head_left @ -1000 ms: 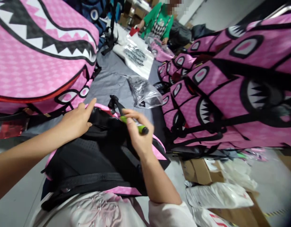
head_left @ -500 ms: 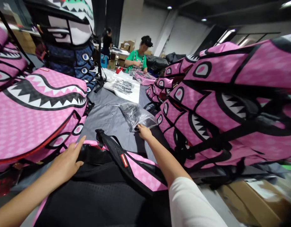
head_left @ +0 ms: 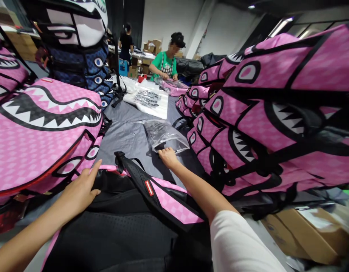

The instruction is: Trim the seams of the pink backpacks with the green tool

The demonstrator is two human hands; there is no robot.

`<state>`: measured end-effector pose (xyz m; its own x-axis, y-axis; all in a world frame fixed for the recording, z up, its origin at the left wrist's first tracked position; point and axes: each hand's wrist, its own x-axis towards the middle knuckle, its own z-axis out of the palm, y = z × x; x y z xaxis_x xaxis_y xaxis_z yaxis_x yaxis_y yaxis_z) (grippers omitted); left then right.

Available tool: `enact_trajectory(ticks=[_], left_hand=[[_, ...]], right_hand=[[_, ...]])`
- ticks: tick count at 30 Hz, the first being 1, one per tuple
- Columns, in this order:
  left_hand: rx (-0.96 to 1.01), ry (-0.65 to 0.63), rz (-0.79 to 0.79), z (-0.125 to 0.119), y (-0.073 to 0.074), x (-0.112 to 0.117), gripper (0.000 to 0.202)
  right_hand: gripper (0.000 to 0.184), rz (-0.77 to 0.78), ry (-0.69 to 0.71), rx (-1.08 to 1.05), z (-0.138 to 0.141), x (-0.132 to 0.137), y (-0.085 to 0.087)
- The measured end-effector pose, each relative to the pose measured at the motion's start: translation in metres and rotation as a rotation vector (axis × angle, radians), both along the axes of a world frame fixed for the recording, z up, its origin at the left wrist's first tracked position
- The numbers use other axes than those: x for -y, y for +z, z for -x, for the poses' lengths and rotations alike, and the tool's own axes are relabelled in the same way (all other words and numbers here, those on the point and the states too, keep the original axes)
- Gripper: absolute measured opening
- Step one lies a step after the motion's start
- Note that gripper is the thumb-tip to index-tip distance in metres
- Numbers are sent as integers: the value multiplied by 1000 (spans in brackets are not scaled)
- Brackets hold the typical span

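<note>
A pink and black backpack (head_left: 120, 223) lies back-side up in front of me, its black strap (head_left: 140, 179) running across it. My left hand (head_left: 79, 190) rests flat on its top edge, fingers stretched out. My right hand (head_left: 168, 156) reaches forward to a clear plastic bag (head_left: 164, 136) on the grey table (head_left: 129, 132). Its fingers are curled at the bag's near edge, and I cannot make out what they hold.
Pink shark-face backpacks are stacked at the left (head_left: 41, 132) and along the right (head_left: 262, 124). Blue ones (head_left: 89, 71) stand at the back left. A person in a green top (head_left: 165, 62) works at the far end. Cardboard boxes (head_left: 301, 234) sit low at the right.
My right hand left the backpack, where it held a green marker, and reached out to the plastic bag. The view tilted up. My left hand stayed on the backpack.
</note>
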<state>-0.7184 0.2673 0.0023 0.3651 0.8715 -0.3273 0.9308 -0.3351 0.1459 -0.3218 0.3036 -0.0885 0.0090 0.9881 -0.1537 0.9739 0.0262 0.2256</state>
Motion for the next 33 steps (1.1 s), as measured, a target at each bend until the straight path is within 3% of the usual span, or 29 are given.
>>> enact_trajectory(ticks=[6, 12, 21, 25, 30, 33], left_hand=[[44, -13, -18, 4, -2, 1, 90], [22, -16, -11, 3, 2, 2, 88], [42, -25, -21, 3, 0, -2, 88], [89, -21, -41, 3, 0, -1, 88], [123, -1, -39, 2, 6, 2, 81], [227, -22, -110, 1, 12, 7, 83]], right_hand=[[33, 23, 48, -103, 16, 10, 3], [43, 83, -88, -229, 13, 2, 3], [38, 63, -318, -199, 5, -7, 11], [32, 47, -301, -200, 6, 0, 33], [29, 14, -246, -217, 26, 34, 85], [31, -153, -59, -284, 59, 65, 118]])
